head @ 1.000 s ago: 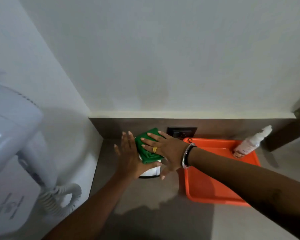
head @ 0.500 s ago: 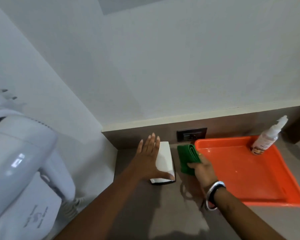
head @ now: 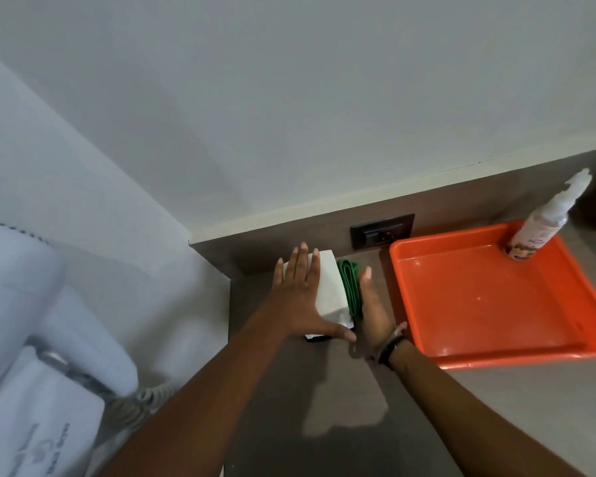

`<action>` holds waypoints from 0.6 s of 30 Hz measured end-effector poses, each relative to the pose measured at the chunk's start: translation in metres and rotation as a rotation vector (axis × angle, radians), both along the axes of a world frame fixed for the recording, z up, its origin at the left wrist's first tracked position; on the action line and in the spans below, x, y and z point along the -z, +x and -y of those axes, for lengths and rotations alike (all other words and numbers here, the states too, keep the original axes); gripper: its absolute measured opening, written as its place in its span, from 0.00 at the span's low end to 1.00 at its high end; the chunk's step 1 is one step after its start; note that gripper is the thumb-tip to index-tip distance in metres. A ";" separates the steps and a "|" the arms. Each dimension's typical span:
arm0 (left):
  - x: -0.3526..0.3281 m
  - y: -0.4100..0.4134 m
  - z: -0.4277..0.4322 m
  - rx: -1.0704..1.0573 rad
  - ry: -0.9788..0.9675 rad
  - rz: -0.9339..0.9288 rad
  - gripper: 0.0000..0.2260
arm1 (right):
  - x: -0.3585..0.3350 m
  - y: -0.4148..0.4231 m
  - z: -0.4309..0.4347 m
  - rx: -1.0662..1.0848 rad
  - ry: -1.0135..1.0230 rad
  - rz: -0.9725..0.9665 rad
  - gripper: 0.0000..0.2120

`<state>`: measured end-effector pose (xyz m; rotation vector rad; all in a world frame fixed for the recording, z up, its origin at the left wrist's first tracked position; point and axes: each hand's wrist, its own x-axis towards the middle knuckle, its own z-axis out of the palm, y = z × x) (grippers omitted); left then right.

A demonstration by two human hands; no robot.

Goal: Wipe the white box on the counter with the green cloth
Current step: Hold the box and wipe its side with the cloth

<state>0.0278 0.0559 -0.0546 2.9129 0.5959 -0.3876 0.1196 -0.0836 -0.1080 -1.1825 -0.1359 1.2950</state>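
Observation:
The white box (head: 331,287) stands on the brown counter (head: 324,390) near the back corner. My left hand (head: 300,301) lies flat on its top and left side, fingers spread, thumb along the near edge. The folded green cloth (head: 351,287) is pressed against the box's right side. My right hand (head: 372,308) holds it there, palm turned toward the box, fingers straight and pointing away from me. A dark band sits on my right wrist.
An orange tray (head: 479,304) sits right of the box with a white spray bottle (head: 537,228) in its far corner. A black wall socket (head: 382,231) is behind the box. A white wall-mounted hair dryer (head: 31,321) with a coiled cord hangs at the left.
The green cloth went from the box's top to the counter beside it, and is now pressed against the box's right side by my right hand. My left hand stayed on the box.

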 end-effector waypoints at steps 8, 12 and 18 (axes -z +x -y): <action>-0.002 0.002 0.000 0.021 0.024 -0.011 0.70 | -0.018 0.010 -0.004 0.013 0.161 0.059 0.32; -0.004 0.002 0.001 0.019 0.021 -0.018 0.71 | -0.018 0.007 0.010 -0.002 0.124 0.314 0.34; -0.003 0.001 0.002 0.015 0.004 0.013 0.72 | -0.001 -0.046 0.036 0.097 0.206 0.062 0.40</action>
